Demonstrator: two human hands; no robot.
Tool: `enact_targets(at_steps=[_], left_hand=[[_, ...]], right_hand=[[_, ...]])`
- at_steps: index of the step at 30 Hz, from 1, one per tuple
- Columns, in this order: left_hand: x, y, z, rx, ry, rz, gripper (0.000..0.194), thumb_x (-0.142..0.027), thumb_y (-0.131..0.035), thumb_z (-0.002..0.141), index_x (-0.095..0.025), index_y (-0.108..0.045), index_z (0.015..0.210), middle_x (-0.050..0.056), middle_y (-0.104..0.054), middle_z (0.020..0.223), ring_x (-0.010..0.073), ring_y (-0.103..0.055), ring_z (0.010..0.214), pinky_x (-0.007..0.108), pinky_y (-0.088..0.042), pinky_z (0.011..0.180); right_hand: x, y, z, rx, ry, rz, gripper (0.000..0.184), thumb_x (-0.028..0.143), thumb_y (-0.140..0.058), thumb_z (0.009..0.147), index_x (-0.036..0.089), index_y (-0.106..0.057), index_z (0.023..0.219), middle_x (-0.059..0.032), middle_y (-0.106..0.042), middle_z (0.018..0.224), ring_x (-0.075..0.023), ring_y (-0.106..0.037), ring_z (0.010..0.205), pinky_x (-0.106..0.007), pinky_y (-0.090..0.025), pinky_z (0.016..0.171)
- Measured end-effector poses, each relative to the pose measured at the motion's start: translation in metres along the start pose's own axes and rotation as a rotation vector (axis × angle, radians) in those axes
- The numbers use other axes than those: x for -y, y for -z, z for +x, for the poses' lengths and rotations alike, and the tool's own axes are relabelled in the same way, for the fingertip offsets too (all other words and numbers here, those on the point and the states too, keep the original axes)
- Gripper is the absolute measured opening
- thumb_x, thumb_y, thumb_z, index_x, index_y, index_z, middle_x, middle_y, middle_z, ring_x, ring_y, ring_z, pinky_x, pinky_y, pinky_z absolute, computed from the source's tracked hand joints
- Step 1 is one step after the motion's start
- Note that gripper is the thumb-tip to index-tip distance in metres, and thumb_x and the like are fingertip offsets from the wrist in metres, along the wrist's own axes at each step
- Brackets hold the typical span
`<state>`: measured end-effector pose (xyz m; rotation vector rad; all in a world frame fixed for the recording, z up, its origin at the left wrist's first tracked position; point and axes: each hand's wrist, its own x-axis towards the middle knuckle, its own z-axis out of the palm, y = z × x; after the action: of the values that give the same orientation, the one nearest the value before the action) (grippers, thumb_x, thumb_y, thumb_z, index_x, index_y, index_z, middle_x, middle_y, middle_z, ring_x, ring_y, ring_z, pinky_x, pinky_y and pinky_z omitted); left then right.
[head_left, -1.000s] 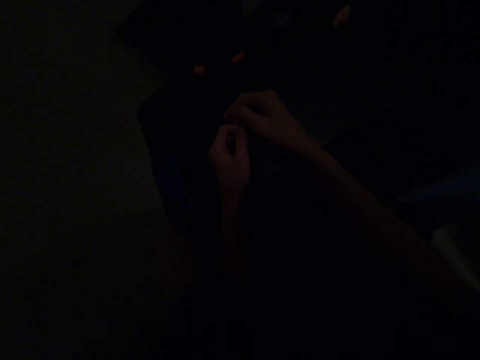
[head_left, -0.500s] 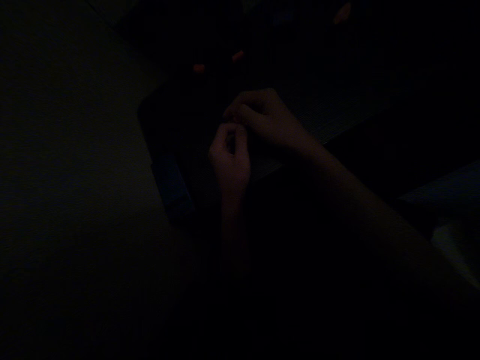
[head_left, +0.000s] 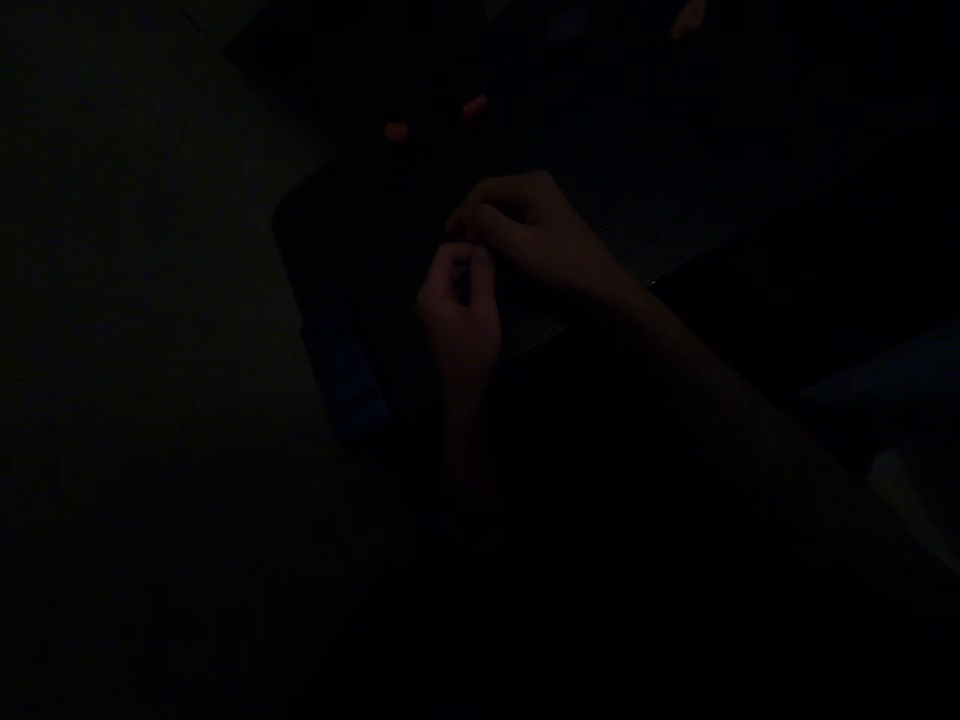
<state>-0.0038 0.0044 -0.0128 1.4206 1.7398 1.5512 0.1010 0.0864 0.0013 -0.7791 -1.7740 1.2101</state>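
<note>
The picture is very dark. My left hand (head_left: 461, 308) is closed in a pinch, thumb against the curled fingers, over a dark table (head_left: 660, 235). Just above and to its right, my right hand (head_left: 521, 220) is also pinched, its fingertips meeting those of the left or nearly so. Whatever lies between the fingertips is too small and dark to make out. Beyond the hands are two small orange-red pieces, one on the left (head_left: 396, 132) and one on the right (head_left: 475, 107).
A dark blue flat block (head_left: 345, 375) lies at the table's left edge, near my left wrist. Farther off at the top right is an orange thing (head_left: 688, 18), too dim to name. Pale floor (head_left: 135, 250) stretches along the left. Something whitish (head_left: 904, 495) shows at the lower right.
Both hands keep nearly the same pinched pose at the same spot. The view has shifted very slightly and looks a little darker.
</note>
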Motion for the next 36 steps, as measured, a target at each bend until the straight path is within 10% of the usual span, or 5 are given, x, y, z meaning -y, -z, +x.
enact_targets(at_steps=[36], left_hand=[[-0.0007, -0.0007, 0.0001, -0.004, -0.025, -0.029, 0.022, -0.036, -0.065, 0.096, -0.024, -0.060, 0.079, 0.000, -0.065, 0.073, 0.0166, -0.064, 0.071, 0.027, -0.051, 0.061]], right_hand=[[-0.0017, 0.0004, 0.0011, 0.002, 0.034, 0.016, 0.021, 0.022, -0.056, 0.092, 0.024, -0.073, 0.082, -0.0003, -0.074, 0.085, -0.0204, -0.069, 0.086, -0.032, -0.049, 0.074]])
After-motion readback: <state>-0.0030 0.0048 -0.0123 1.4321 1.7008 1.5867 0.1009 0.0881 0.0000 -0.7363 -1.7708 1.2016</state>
